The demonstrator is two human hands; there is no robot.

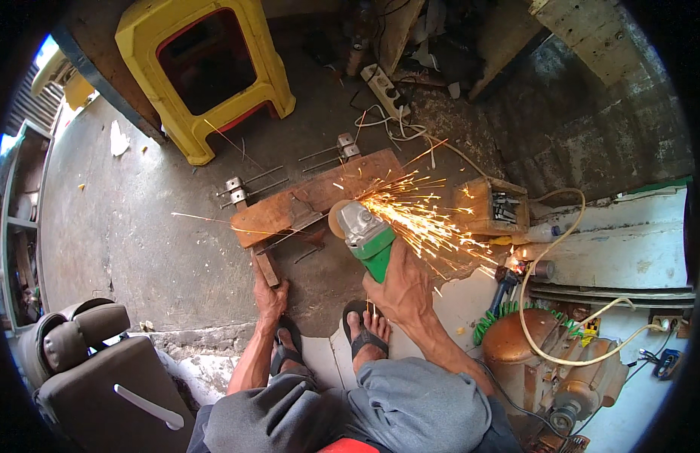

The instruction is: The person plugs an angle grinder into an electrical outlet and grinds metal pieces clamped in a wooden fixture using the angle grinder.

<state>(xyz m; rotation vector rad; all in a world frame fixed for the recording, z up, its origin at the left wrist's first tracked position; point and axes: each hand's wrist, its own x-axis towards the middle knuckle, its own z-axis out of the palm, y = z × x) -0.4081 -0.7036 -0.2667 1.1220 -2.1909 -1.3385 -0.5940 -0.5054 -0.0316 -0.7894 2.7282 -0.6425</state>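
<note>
Holds a green-bodied angle grinder (pixel 367 240) in the right grip (pixel 399 285), closed around the body behind the grey metal head. Sets the worn disc (pixel 338 219) over the near edge of a rusty-brown plank (pixel 278 214), a little past mid-length; hard to tell exactly what meets the disc. Throws a wide fan of orange sparks (pixel 418 219) to the right, toward a small wooden box (pixel 473 205), filling the space on that side. Closes the left grip (pixel 270 296) on the near end of a narrow brown bar (pixel 266 267), sticking out past the near edge by the plank's left end; shows the thumb at the bar's right side and hides part of the fingers. Slants the plank up to the right, between the sandalled feet (pixel 365 336) and a yellow stool (pixel 268 66). Shows two metal brackets (pixel 235 189) with thin rods along the far edge. Gives the widest room to the left, over grey floor (pixel 157 234) reaching toward a dark chair (pixel 108 392). Narrows beyond the far edge to a gap before the stool, and tightens at lower right around a copper-coloured tank (pixel 517 336) and looping pale cable (pixel 523 291).
</note>
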